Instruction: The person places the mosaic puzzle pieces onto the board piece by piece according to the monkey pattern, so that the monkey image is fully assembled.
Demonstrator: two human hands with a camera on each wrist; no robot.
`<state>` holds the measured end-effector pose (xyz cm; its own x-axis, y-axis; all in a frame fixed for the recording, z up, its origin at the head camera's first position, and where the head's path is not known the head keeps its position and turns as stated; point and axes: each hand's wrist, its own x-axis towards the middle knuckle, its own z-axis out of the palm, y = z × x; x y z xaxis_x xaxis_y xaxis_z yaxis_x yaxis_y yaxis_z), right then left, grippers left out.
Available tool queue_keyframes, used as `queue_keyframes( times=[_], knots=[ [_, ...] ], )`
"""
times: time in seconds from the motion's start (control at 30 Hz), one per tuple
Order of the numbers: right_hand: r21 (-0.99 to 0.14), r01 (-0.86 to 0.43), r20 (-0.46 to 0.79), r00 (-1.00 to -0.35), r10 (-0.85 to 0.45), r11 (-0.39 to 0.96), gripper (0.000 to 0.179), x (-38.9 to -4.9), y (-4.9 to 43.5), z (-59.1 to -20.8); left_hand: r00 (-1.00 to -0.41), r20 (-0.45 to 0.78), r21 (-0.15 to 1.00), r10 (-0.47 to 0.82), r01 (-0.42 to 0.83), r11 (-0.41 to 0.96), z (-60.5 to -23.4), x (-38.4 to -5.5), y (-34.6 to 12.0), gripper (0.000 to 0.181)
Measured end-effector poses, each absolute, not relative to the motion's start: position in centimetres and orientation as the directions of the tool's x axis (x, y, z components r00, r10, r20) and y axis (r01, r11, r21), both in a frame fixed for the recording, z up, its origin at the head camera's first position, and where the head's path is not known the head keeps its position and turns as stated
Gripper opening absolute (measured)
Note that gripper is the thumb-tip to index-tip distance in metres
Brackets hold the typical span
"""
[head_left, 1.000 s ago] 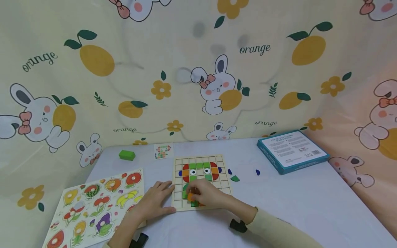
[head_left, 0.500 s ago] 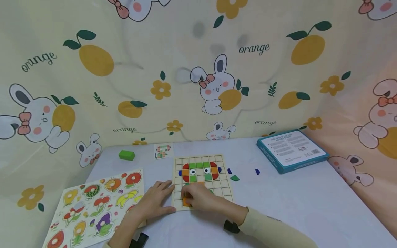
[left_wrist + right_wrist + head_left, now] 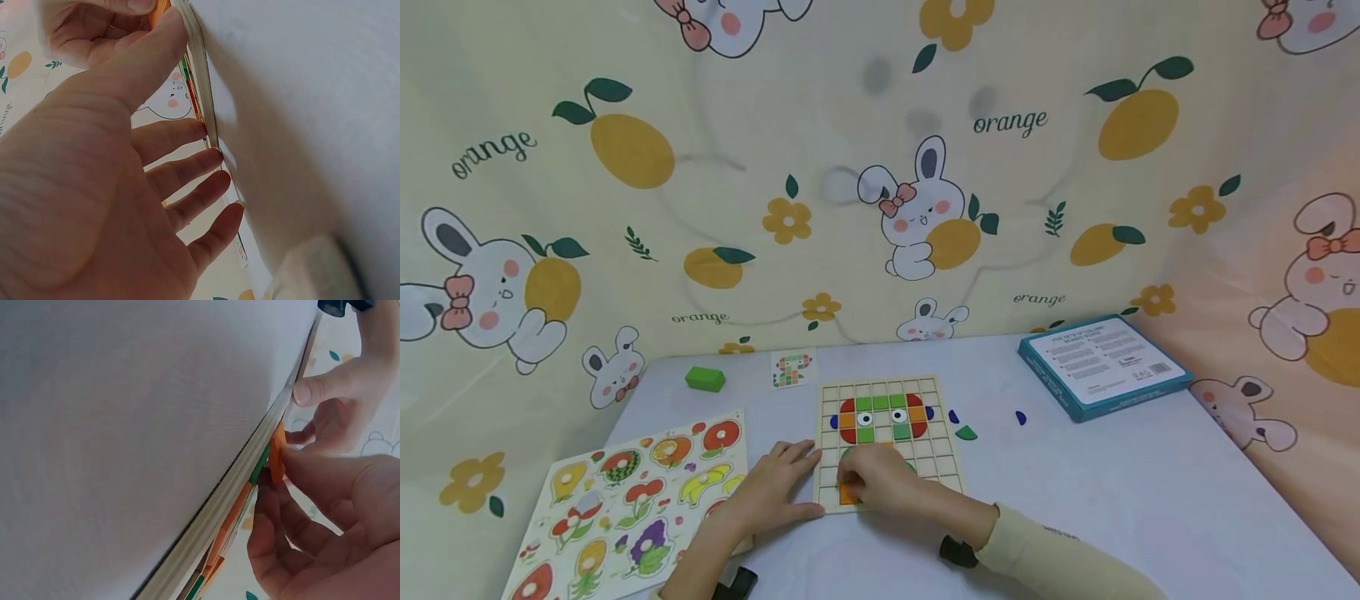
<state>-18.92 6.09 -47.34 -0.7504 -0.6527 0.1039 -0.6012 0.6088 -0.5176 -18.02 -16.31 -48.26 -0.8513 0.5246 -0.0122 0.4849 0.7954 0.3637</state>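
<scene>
A wooden grid board (image 3: 936, 454) lies on the table, bearing flat coloured tiles that form a face-like figure with two round eye tiles. My right hand (image 3: 887, 483) is over its lower left part and pinches an orange square tile (image 3: 277, 453) between thumb and fingers. In the right wrist view this tile stands tilted against the board's surface, beside a green tile (image 3: 260, 465). My left hand (image 3: 771, 487) rests at the board's left edge, thumb and fingers extended and touching it. The right hand hides several of the lower tiles.
Right of the board lie a green quarter-round tile (image 3: 966, 433) and two blue half-round tiles. A pattern card (image 3: 792, 368) and a green block (image 3: 705, 379) are at the back. A fruit puzzle board (image 3: 688, 450) lies left; a teal box (image 3: 1101, 367) stands back right.
My right hand has moved left and slightly down across the board with the orange tile, bringing it to the lower left squares. The left hand has stayed at the board's edge.
</scene>
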Motion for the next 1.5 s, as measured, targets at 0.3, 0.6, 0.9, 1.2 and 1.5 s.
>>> queue_keyframes(
  times=[0.3, 0.6, 0.9, 1.2, 1.5],
  knots=[
    [-0.435, -0.647, 0.099, -0.725, -0.682, 0.626, 0.013, -18.7, 6.1, -47.2, -0.852, -0.018, 0.368, 0.523, 0.480, 0.796, -48.2, -17.9, -16.2, 0.084],
    [-0.369, -0.689, 0.102, -0.697, -0.710, 0.624, 0.008, -18.5, 6.0, -47.1, -0.852, -0.016, 0.361, 0.523, 0.483, 0.798, -48.3, -18.0, -16.3, 0.084],
    [-0.596, -0.519, 0.055, -0.787, -0.614, 0.612, 0.006, -19.6, 9.9, -46.1, -0.849, -0.017, 0.362, 0.529, 0.488, 0.794, -48.3, -18.1, -16.3, 0.083],
    [-0.692, -0.237, 0.053, -0.958, -0.280, 0.682, 0.012, -21.7, 18.4, -46.4, -0.857, -0.031, 0.351, 0.514, 0.473, 0.808, -48.5, -18.2, -16.3, 0.086],
    [-0.648, -0.130, -0.046, -0.977, -0.209, 0.750, 0.028, -23.1, 22.1, -47.5, -0.856, -0.033, 0.335, 0.515, 0.476, 0.813, -49.0, -18.3, -16.5, 0.087]
  ],
)
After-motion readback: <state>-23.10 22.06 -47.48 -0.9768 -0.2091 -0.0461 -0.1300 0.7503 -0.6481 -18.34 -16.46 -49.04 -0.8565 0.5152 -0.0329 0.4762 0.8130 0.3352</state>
